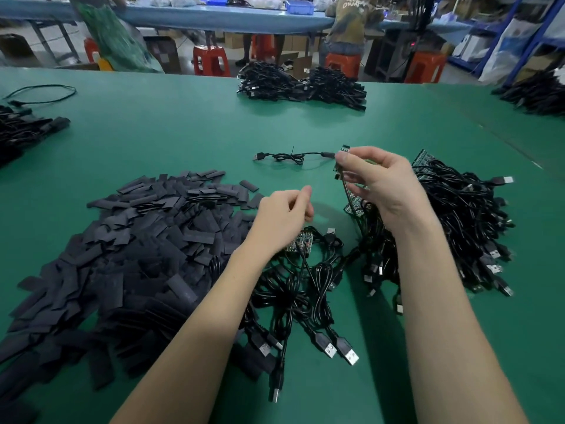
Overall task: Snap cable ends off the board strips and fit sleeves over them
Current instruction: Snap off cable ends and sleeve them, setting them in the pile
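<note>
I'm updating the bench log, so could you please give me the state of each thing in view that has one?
Right hand: raised, fingers pinching a board strip with cable attached.
Left hand: fingers curled, apparently holding nothing.
Sleeves: loose heap, flat, unfitted.
Single cable: lying alone on the green table.
Cable bundle: tangled, some still on boards.

A big heap of flat black sleeves [128, 255] lies on the left of the green desk [183, 123]. Black cables [452, 228] with small green boards are piled on the right. One cable [287, 156] lies alone, stretched out, farther back. More cables [305, 289] lie in the middle.
</note>
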Demonstrator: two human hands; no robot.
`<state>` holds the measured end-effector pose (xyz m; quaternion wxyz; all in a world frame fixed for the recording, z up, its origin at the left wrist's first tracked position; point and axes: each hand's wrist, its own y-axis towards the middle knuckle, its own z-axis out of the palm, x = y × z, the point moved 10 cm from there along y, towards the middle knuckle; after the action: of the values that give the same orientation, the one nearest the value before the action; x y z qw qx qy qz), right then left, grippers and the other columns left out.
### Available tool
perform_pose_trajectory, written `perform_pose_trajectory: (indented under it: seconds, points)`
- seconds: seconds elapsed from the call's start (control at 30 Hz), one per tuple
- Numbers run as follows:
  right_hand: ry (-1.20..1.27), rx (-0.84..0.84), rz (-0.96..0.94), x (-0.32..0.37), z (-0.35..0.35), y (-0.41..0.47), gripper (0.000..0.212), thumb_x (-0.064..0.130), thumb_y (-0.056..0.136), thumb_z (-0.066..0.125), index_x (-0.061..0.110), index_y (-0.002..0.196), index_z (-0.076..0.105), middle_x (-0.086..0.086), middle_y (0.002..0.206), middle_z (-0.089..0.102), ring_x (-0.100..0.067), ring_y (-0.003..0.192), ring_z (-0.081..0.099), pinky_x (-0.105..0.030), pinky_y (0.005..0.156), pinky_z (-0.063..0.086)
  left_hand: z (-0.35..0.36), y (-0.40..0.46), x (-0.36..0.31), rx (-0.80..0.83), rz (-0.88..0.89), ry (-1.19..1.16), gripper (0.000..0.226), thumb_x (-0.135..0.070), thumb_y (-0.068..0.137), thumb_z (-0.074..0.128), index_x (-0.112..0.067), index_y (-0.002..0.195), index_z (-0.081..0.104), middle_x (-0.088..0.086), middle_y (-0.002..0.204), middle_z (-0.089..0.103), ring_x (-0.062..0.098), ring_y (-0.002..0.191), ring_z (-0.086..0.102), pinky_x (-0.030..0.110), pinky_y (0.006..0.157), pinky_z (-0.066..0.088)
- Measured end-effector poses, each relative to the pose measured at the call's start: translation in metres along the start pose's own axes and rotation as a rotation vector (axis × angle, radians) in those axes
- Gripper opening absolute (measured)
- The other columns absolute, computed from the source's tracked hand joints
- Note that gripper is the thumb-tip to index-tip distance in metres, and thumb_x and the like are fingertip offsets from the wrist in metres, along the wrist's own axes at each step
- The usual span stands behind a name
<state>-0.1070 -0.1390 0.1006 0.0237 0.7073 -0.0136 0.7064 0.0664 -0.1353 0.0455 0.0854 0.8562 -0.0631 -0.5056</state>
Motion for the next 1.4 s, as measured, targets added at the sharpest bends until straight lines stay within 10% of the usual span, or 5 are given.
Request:
perform_pose_trajectory:
  seconds: [0.37,0.7,1.0,1.17,1.4]
  points:
    - [0.031,0.098,0.175,-0.030,0.028,-0.003,0.023,0.029,0.081,0.083,0.016,0.099,0.076,0.001,0.082,0.067,-0.007,0.052,0.057,-0.016,0.051,0.049,0.015,-0.006,-0.010,0.132,-0.204,-1.046,0.007,-0.003,0.098,0.060,-0.008,0.103,0.058,0.005,0.085,0.074,0.017,0.078,0.071,0.026,0.079,0.058]
    - [-0.647,-0.003,-0.201,0.029,0.035,-0.003,0.010,0.039,0.087,0.071,0.030,0.089,0.073,0.012,0.078,0.073,0.001,0.070,0.066,-0.019,0.065,0.050,0.037,-0.013,0.006,0.166,-0.271,-0.790,0.014,0.000,0.092,0.068,-0.012,0.096,0.061,0.005,0.080,0.070,0.011,0.065,0.069,0.021,0.067,0.057]
    - [-1.407,0.586,-0.217,-0.019,0.180,0.031,0.041,0.012,0.088,0.058,0.039,0.115,0.070,-0.003,0.131,0.061,-0.028,0.109,0.063,-0.037,0.084,0.055,0.030,-0.018,-0.001,0.179,-0.218,-0.590,0.034,0.015,0.093,0.042,-0.017,0.092,0.056,0.003,0.091,0.063,0.013,0.080,0.059,0.026,0.073,0.048]
    - [-1.445,0.570,-0.208,-0.035,0.191,0.041,0.033,0.028,0.080,0.080,0.025,0.112,0.073,-0.008,0.123,0.063,-0.030,0.106,0.065,-0.042,0.089,0.058,0.035,-0.019,0.010,0.217,-0.330,-0.667,0.034,0.000,0.106,0.027,-0.006,0.136,0.042,0.009,0.119,0.056,0.014,0.102,0.055,0.020,0.078,0.049]
    - [-1.344,0.468,-0.168,-0.031,0.179,0.048,0.035,0.032,0.078,0.081,0.016,0.107,0.072,-0.008,0.111,0.069,-0.028,0.099,0.067,-0.039,0.085,0.059,0.034,-0.016,0.002,0.164,-0.252,-0.758,0.017,-0.007,0.071,0.051,-0.013,0.086,0.057,0.010,0.080,0.055,0.022,0.081,0.046,0.032,0.069,0.043]
